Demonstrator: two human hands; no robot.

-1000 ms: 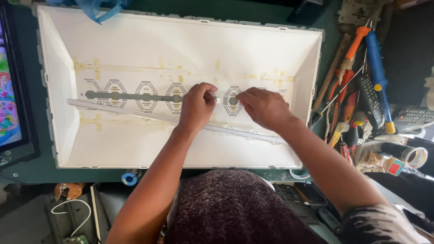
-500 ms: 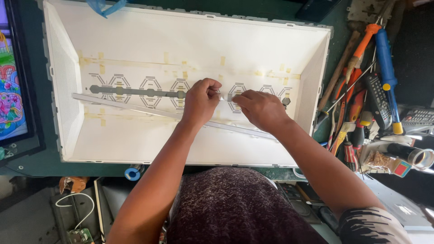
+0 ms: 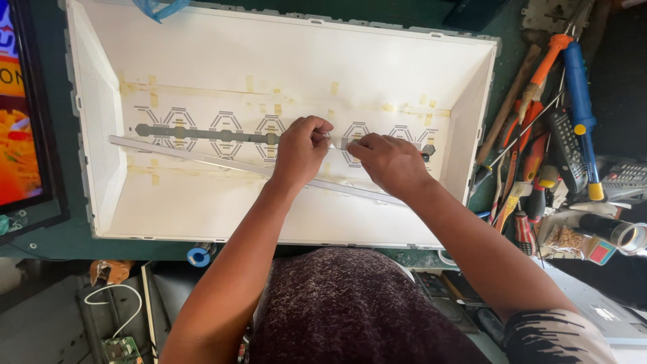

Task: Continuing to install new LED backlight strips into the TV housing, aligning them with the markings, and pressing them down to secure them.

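A dark green workbench (image 3: 40, 232) fills the frame, seen from above, with a large white open panel tray (image 3: 283, 61) taking up most of its centre and upper half; a lit screen (image 3: 23, 108) with bright orange colours stands at the left edge, and a heap of hand tools (image 3: 539, 135), screwdrivers with orange and blue handles among them, lies down the right side; the person's dark speckled top (image 3: 350, 310) shows at the bottom centre. A long grey strip (image 3: 202, 135) runs across the middle of the tray over a row of hexagon outlines, and a pale loose strip (image 3: 189, 156) lies slanting just below it, from centre left down toward the right. The left hand (image 3: 300, 152), at the centre of the frame, has its fingers pinched together on the grey strip; the right hand (image 3: 387, 162), just beside it to the right, has fingertips closed on the same strip; a small blue tape roll (image 3: 199, 256) sits below the tray's lower edge.
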